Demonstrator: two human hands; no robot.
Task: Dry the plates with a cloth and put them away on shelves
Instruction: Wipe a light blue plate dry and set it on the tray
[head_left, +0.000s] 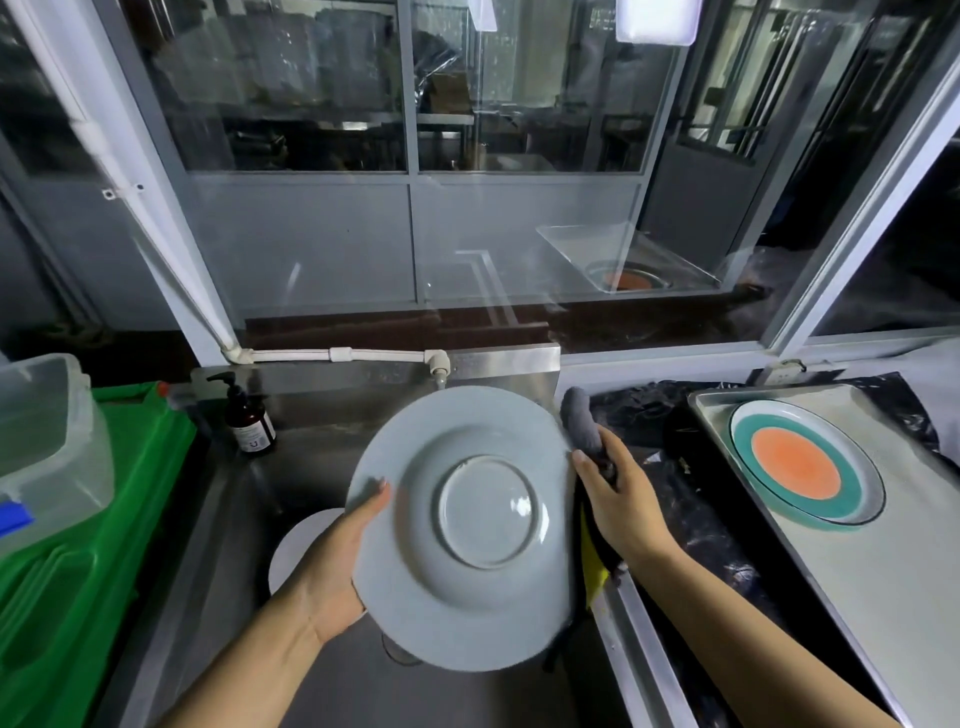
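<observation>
A pale grey plate (462, 525) is held up over the steel sink (223, 545), its underside facing me. My left hand (337, 561) grips its left rim, thumb on the back. At the plate's right edge my right hand (618, 499) holds a dark grey cloth (582, 423), which sticks up past the rim. Part of the cloth is hidden behind the plate. A second plate (805, 467) with an orange centre and a teal ring lies on a metal tray (883, 571) to the right. Another white plate (296, 551) shows in the sink under my left hand.
A brown soap pump bottle (249, 421) stands at the sink's back left. A green crate (78, 545) and a clear plastic tub (47, 441) sit on the left. Black plastic sheeting (691, 519) covers the counter between sink and tray. Glass panels rise behind.
</observation>
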